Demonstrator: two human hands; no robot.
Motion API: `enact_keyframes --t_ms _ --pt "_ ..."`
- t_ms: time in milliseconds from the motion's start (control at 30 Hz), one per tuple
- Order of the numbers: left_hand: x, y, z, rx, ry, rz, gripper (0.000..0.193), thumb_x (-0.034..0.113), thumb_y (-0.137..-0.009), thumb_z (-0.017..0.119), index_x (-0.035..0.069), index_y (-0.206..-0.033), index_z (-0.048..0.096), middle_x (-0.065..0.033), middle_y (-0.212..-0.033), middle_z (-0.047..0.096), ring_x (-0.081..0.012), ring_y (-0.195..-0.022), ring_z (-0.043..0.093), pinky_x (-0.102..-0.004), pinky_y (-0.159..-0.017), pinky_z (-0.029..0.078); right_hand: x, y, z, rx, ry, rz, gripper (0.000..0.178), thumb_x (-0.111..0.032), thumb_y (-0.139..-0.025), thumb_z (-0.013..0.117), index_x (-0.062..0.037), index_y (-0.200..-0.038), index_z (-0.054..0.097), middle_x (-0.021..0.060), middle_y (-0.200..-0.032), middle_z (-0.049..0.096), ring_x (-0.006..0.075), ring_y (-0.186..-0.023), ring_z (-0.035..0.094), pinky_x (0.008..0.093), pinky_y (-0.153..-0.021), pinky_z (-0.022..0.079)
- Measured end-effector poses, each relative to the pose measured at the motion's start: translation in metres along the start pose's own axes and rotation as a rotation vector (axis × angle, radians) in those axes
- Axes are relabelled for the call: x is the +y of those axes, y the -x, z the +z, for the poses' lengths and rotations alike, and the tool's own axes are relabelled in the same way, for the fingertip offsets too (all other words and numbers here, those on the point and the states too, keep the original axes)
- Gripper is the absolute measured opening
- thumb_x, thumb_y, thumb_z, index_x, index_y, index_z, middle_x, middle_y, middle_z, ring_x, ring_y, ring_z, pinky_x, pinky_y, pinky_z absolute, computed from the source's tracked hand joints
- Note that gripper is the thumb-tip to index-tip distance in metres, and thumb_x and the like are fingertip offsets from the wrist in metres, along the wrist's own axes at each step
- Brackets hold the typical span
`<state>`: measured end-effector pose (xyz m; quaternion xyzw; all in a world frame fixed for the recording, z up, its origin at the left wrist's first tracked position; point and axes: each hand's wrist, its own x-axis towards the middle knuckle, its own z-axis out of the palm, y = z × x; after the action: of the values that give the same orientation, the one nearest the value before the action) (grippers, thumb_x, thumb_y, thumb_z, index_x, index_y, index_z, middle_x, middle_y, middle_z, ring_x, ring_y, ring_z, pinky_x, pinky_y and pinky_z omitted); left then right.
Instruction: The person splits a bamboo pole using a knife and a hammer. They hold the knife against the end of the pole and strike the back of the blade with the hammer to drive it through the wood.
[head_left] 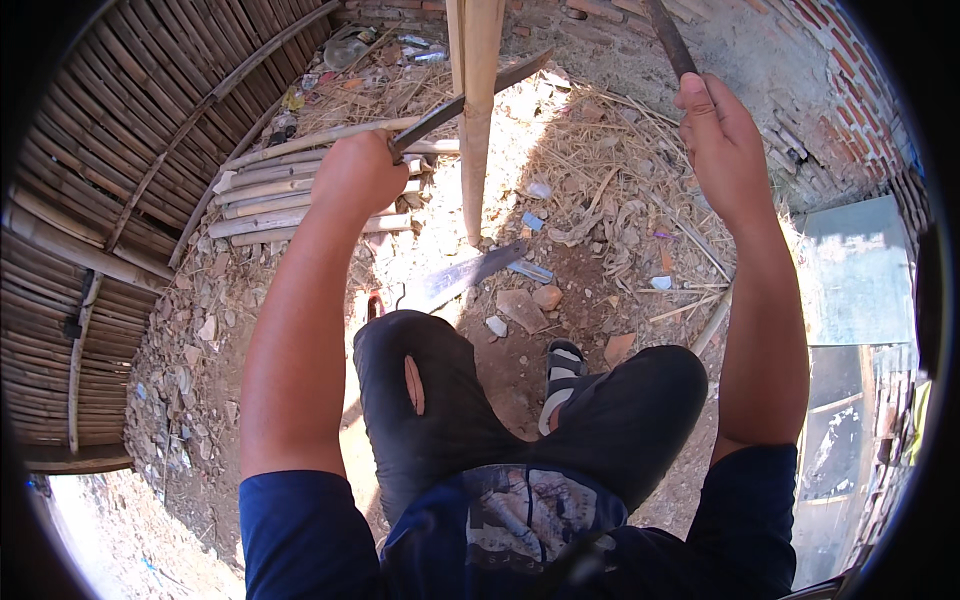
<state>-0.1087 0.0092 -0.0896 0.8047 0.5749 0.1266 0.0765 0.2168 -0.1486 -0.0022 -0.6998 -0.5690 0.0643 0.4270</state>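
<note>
My left hand [355,178] is closed round the handle of a machete [437,118]. Its long, dark, slightly curved blade slants up to the right and crosses an upright bamboo pole [474,185]. Above the blade the bamboo looks parted lengthwise; below, it is one piece standing down to the ground. My right hand [722,150] grips a dark round stick [670,38], raised at the upper right, apart from the machete. The stick's far end runs out of view. Below the pole, a handsaw [450,282] lies on the ground in front of my knee.
Several cut bamboo lengths [265,205] lie stacked to the left, near a bamboo-slat wall [130,130]. Stones, dry leaves and litter cover the ground. A brick wall [850,65] stands behind at the right, with a pale blue-green panel [858,270] nearer me.
</note>
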Motion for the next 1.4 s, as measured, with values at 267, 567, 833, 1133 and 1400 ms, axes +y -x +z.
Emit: enact_keyframes --t_ms 267,567,833,1133,1400 --pt "0.013 0.003 0.001 0.006 0.006 -0.001 0.029 0.022 -0.083 0.068 0.003 -0.105 0.071 -0.0221 -0.095 0.074 -0.0401 -0.095 0.070 -0.0499 -0.084 0.055 0.018 -0.007 0.020 -0.082 0.348 -0.093 0.061 -0.061 -0.106 0.042 -0.0038 -0.104 0.063 0.0109 -0.075 0.061 0.0280 -0.069 0.059 0.0440 -0.070 0.047" --pt "0.025 0.004 -0.001 -0.039 -0.015 0.002 0.029 0.022 -0.083 0.068 0.003 -0.105 0.071 -0.0218 -0.098 0.074 -0.0397 -0.097 0.070 -0.0488 -0.086 0.055 0.031 0.016 0.050 -0.058 0.228 -0.004 0.056 -0.055 -0.108 0.041 -0.0026 -0.101 0.062 0.0145 -0.076 0.060 0.0324 -0.072 0.059 0.0470 -0.072 0.047" --pt "0.032 0.007 -0.008 -0.083 -0.054 -0.037 0.029 0.021 -0.084 0.071 0.005 -0.108 0.075 -0.0187 -0.108 0.074 -0.0352 -0.104 0.071 -0.0461 -0.089 0.058 -0.004 -0.002 0.003 0.092 0.183 -0.113 0.060 -0.058 -0.107 0.044 -0.0018 -0.097 0.059 0.0122 -0.070 0.057 0.0310 -0.067 0.058 0.0434 -0.066 0.046" --pt "0.038 0.011 -0.014 -0.104 -0.033 -0.057 0.032 0.022 -0.083 0.070 0.005 -0.110 0.074 -0.0188 -0.109 0.074 -0.0359 -0.105 0.071 -0.0457 -0.090 0.058 0.019 -0.007 0.018 -0.161 0.414 -0.022 0.059 -0.059 -0.106 0.045 -0.0023 -0.103 0.060 0.0123 -0.073 0.056 0.0294 -0.069 0.056 0.0467 -0.068 0.046" --pt "0.029 0.009 -0.009 -0.063 -0.026 -0.004 0.029 0.022 -0.084 0.067 0.004 -0.107 0.071 -0.0206 -0.101 0.074 -0.0386 -0.099 0.070 -0.0500 -0.086 0.056 0.026 0.000 0.020 0.113 0.202 -0.071 0.058 -0.058 -0.107 0.042 -0.0026 -0.104 0.061 0.0127 -0.073 0.056 0.0305 -0.069 0.055 0.0470 -0.069 0.047"
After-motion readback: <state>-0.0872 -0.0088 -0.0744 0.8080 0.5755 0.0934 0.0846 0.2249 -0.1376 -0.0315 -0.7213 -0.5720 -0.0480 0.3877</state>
